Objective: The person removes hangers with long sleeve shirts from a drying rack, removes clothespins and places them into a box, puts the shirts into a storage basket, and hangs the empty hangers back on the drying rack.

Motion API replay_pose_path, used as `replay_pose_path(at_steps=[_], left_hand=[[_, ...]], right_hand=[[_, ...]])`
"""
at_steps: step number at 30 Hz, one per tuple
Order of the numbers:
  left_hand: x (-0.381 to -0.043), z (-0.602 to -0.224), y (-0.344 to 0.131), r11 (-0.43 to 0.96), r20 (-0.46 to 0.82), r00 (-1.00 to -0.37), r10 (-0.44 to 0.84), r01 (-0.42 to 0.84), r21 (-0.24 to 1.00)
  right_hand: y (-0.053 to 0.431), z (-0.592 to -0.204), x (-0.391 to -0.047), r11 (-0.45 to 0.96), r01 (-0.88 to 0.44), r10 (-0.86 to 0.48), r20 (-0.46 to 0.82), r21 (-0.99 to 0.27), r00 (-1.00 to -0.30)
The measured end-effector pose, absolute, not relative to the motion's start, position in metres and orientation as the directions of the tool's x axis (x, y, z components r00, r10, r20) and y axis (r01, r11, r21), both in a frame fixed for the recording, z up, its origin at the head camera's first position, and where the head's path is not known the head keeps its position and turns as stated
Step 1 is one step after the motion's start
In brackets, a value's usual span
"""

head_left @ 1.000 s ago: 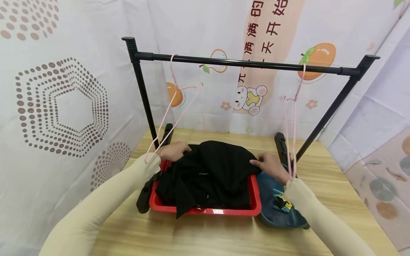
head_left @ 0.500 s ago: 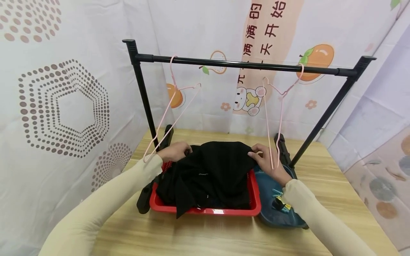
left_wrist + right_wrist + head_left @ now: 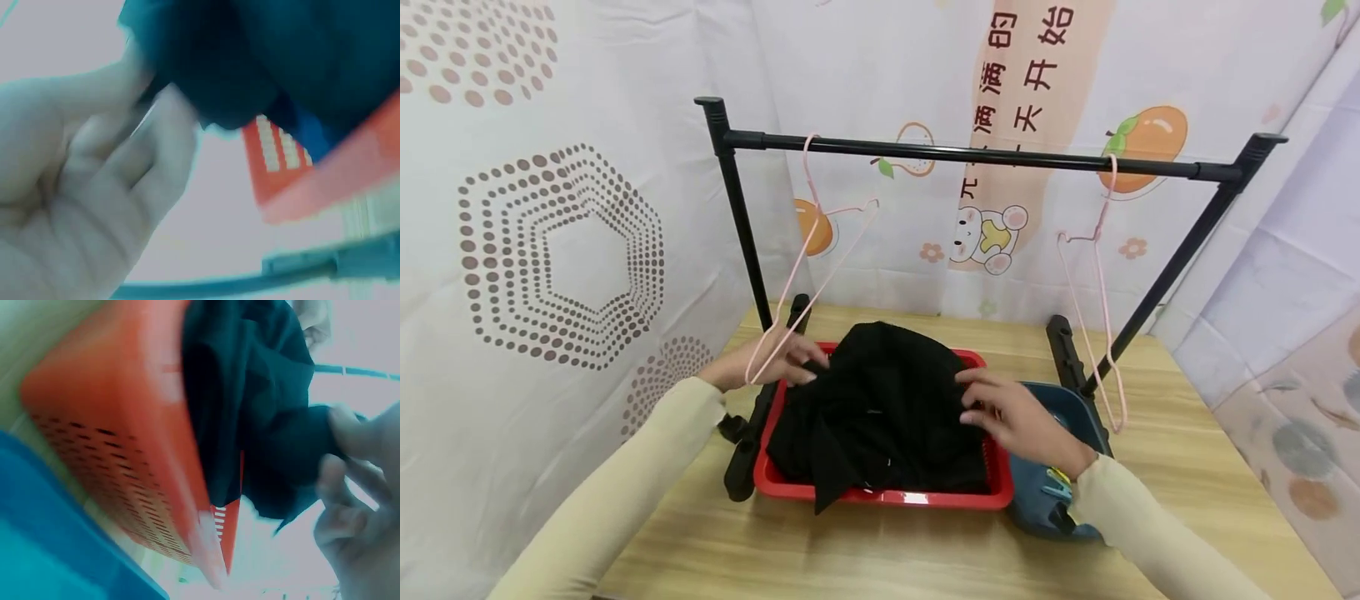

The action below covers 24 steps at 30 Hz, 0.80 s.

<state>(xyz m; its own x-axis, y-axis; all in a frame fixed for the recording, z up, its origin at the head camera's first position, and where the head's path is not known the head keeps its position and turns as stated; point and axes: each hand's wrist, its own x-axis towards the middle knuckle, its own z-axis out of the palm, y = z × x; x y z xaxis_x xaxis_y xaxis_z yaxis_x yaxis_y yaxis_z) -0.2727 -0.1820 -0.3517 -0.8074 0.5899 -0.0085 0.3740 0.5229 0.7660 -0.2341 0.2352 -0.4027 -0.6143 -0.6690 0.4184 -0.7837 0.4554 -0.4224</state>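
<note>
A black garment [image 3: 887, 417] with small white marks lies heaped in a red plastic basket [image 3: 917, 498], one corner hanging over the front rim. At its left side my left hand [image 3: 782, 358] has its fingers apart, tips right at the cloth. Blurred fingers [image 3: 165, 128] bend close to the dark fabric [image 3: 219, 62] in the left wrist view. Over the basket's right side, my right hand [image 3: 1018, 417] has spread, slightly bent fingers at the garment's edge. The right wrist view has its fingertips [image 3: 340, 428] against the fabric [image 3: 281, 444], beside the basket's slotted wall [image 3: 125, 469].
A black rack's bar [image 3: 955, 154] spans above, carrying two pink hangers, the left hanger [image 3: 786, 292] in front of my left hand and the right hanger [image 3: 1105, 308] beyond my right. A blue basin [image 3: 1037, 492] with clips [image 3: 1057, 483] stands right of the basket on the wooden table [image 3: 865, 558].
Both hands have loosened from the cloth; the left has drawn back left, the right come lower and nearer. The garment has bunched inward, baring the back right rim. The right hanger has swung rightward.
</note>
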Motion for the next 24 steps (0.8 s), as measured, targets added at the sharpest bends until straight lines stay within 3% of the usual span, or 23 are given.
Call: replay_pose_path(at_steps=[4, 8, 14, 18, 24], left_hand=[[-0.260, -0.360, -0.200, 0.507, -0.071, -0.694, 0.717, 0.449, 0.735], [-0.249, -0.368, -0.205, 0.516, -0.142, -0.612, 0.778, 0.492, 0.701], [-0.233, -0.373, -0.186, 0.660, -0.274, -0.616, 0.738, 0.576, 0.483], [-0.224, -0.384, -0.161, 0.674, -0.251, -0.626, 0.738, 0.661, 0.330], [-0.224, -0.400, -0.144, 0.735, -0.278, -0.681, 0.678, 0.638, 0.231]], right_hand=[[0.233, -0.410, -0.220, 0.425, -0.826, -0.819, 0.231, -0.371, -0.525], [0.231, -0.414, -0.214, 0.444, -0.800, -0.858, 0.067, -0.405, -0.510], [0.226, -0.417, -0.210, 0.519, -0.764, -0.829, -0.009, -0.384, -0.559], [0.219, -0.420, -0.210, 0.535, -0.800, -0.831, 0.003, -0.271, -0.556], [0.210, -0.420, -0.211, 0.534, -0.831, -0.842, -0.013, -0.153, -0.539]])
